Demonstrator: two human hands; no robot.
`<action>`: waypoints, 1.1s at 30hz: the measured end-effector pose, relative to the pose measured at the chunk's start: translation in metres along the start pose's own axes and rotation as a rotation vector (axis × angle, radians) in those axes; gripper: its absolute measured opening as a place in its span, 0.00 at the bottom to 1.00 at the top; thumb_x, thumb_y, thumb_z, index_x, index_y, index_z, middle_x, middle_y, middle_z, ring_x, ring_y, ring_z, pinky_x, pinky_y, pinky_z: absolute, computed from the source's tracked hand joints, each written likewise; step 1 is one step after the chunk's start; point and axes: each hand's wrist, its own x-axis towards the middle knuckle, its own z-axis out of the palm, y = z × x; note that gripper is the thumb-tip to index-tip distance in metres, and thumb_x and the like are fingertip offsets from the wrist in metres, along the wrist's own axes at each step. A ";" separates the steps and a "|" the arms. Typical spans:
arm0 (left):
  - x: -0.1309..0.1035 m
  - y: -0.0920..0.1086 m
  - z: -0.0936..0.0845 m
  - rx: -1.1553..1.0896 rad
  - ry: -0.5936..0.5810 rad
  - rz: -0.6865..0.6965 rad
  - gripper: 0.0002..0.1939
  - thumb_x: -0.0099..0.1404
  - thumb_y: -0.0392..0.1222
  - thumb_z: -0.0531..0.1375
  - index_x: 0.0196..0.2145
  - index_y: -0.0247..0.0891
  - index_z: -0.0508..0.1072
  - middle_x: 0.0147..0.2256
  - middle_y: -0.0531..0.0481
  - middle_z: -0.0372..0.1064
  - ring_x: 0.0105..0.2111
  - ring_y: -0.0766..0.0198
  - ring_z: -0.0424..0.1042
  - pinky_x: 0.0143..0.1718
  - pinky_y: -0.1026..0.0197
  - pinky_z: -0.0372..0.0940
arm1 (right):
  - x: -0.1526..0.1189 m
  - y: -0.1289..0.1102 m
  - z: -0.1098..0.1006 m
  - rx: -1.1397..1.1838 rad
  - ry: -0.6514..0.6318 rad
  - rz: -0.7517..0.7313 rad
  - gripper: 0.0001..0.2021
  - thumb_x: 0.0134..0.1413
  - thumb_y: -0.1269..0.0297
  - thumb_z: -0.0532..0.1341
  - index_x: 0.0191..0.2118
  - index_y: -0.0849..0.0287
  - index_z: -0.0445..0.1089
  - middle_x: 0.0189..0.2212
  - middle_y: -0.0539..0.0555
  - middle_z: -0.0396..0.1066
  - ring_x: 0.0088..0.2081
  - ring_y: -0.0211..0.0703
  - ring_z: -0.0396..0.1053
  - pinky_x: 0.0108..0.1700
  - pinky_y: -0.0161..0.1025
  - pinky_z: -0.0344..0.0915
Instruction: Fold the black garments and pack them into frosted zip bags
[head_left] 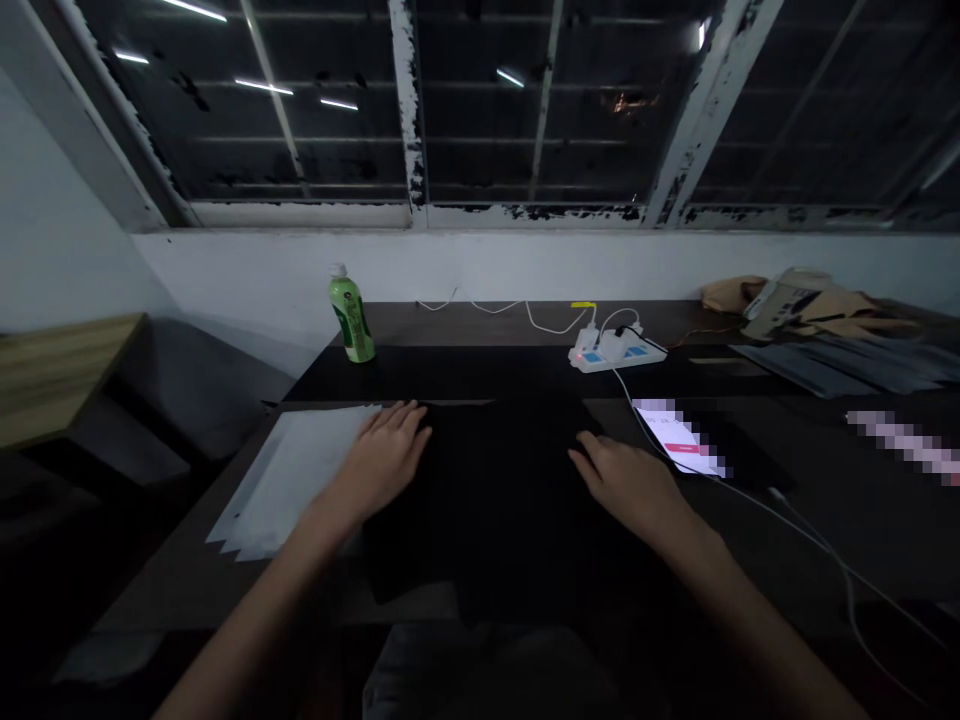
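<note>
A black cloth (pixel 502 500), perhaps a garment, lies spread on the dark table between my hands. Its outline and folds are hard to make out in the dim light. My left hand (pixel 391 445) rests palm down at its upper left corner, fingers stretched out and thumb apart. Under and beside that wrist is a stack of whitish translucent plastic sheets or bags (pixel 289 480). At the cloth's right side lies my right hand (pixel 626 475), its fingers pointing inward and the thumb a little apart. I see nothing gripped in either hand.
A green drink bottle (pixel 351 318) stands at the back left. Behind my right hand is a white power strip (pixel 619 350) with plugs and cables. A lit phone (pixel 679 440) lies right. Flat grey bags (pixel 832 365) and crumpled brown paper (pixel 832 305) fill the far right.
</note>
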 end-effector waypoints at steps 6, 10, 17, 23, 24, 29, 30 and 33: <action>0.031 -0.027 0.004 -0.025 -0.019 -0.110 0.13 0.67 0.37 0.54 0.45 0.36 0.76 0.40 0.39 0.79 0.40 0.49 0.79 0.41 0.53 0.70 | 0.054 0.013 -0.002 0.019 0.021 -0.006 0.19 0.67 0.65 0.50 0.60 0.56 0.64 0.37 0.62 0.78 0.37 0.57 0.77 0.34 0.44 0.64; 0.034 -0.041 0.007 -0.120 -0.003 -0.167 0.14 0.67 0.39 0.54 0.44 0.39 0.77 0.39 0.44 0.80 0.39 0.54 0.79 0.39 0.58 0.70 | 0.063 0.024 0.002 0.110 0.071 0.018 0.12 0.66 0.65 0.51 0.46 0.56 0.72 0.36 0.59 0.78 0.36 0.53 0.76 0.33 0.41 0.61; 0.042 -0.060 0.015 -0.275 -0.047 -0.225 0.20 0.67 0.39 0.50 0.50 0.35 0.76 0.43 0.42 0.79 0.40 0.54 0.78 0.41 0.58 0.70 | 0.071 0.042 0.010 0.445 0.148 0.148 0.04 0.57 0.64 0.59 0.35 0.54 0.71 0.25 0.51 0.76 0.31 0.47 0.75 0.29 0.37 0.59; 0.046 -0.064 0.016 -0.383 -0.090 -0.178 0.15 0.60 0.41 0.58 0.43 0.42 0.79 0.42 0.49 0.79 0.42 0.54 0.78 0.43 0.61 0.69 | 0.080 0.047 0.022 0.918 0.029 0.185 0.04 0.58 0.66 0.57 0.39 0.55 0.66 0.26 0.51 0.78 0.21 0.40 0.74 0.21 0.34 0.65; 0.047 -0.065 0.015 -0.390 -0.079 -0.196 0.13 0.58 0.40 0.59 0.40 0.42 0.80 0.40 0.49 0.80 0.41 0.54 0.78 0.42 0.60 0.70 | 0.081 0.048 0.022 0.990 0.011 0.192 0.04 0.58 0.67 0.56 0.39 0.55 0.65 0.29 0.52 0.79 0.24 0.41 0.76 0.22 0.34 0.68; 0.056 -0.066 0.008 -0.451 0.042 -0.307 0.09 0.54 0.41 0.63 0.35 0.43 0.79 0.35 0.50 0.79 0.40 0.53 0.78 0.42 0.58 0.70 | 0.080 0.053 0.018 1.232 -0.006 0.205 0.03 0.57 0.67 0.61 0.37 0.55 0.66 0.35 0.56 0.79 0.40 0.46 0.79 0.33 0.38 0.76; 0.058 -0.065 0.007 -0.479 0.062 -0.326 0.09 0.55 0.41 0.63 0.35 0.43 0.79 0.34 0.50 0.78 0.38 0.54 0.78 0.41 0.59 0.71 | 0.080 0.054 0.017 1.256 0.004 0.203 0.04 0.56 0.66 0.62 0.37 0.55 0.66 0.35 0.56 0.79 0.42 0.47 0.78 0.34 0.39 0.76; 0.060 -0.059 0.006 -0.612 0.080 -0.358 0.12 0.57 0.44 0.62 0.38 0.40 0.78 0.32 0.49 0.78 0.29 0.57 0.79 0.34 0.59 0.73 | 0.078 0.056 0.016 1.288 0.043 0.190 0.07 0.52 0.63 0.66 0.35 0.54 0.67 0.35 0.55 0.77 0.45 0.50 0.77 0.36 0.42 0.76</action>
